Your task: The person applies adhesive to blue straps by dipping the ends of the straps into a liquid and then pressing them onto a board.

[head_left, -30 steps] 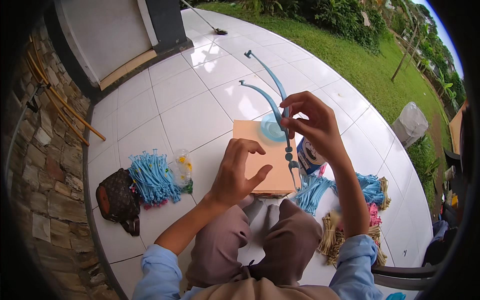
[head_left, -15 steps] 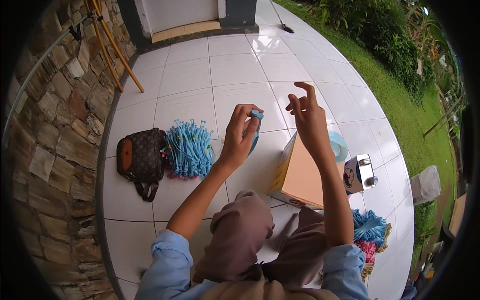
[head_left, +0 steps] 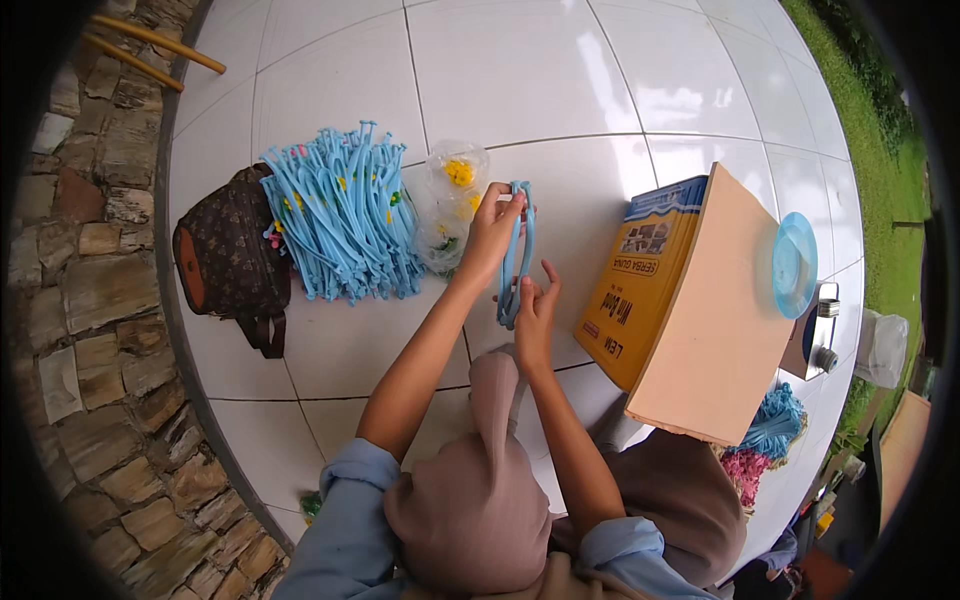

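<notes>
Between my hands, over the tiled floor, hangs a light blue looped strip [head_left: 528, 238] of bendy material. My left hand [head_left: 487, 240] pinches its upper end between thumb and fingers. Lower down, my right hand [head_left: 536, 318] has its thumb and a finger closed at the strip's lower part, with the index finger raised off it. Left of my hands lies a thick pile of similar light blue strips [head_left: 345, 220] with flared ends and small yellow bits among them. Clear plastic bags [head_left: 437, 200] holding small yellow and green pieces lie beside that pile, nearest my left hand.
A brown patterned bag [head_left: 232, 245] touches the pile's left side. To my right stands a yellow box [head_left: 640, 275] topped by a tan board [head_left: 705, 325], with a round blue dish [head_left: 795, 265] on it. Beyond are a metal can [head_left: 812, 335] and blue and pink bundles [head_left: 770, 425]. A stone wall [head_left: 120, 400] borders the left.
My right hand has come down from its raised place near the box to the strip's lower part. My left hand keeps its pinch. The view has tilted downward.
</notes>
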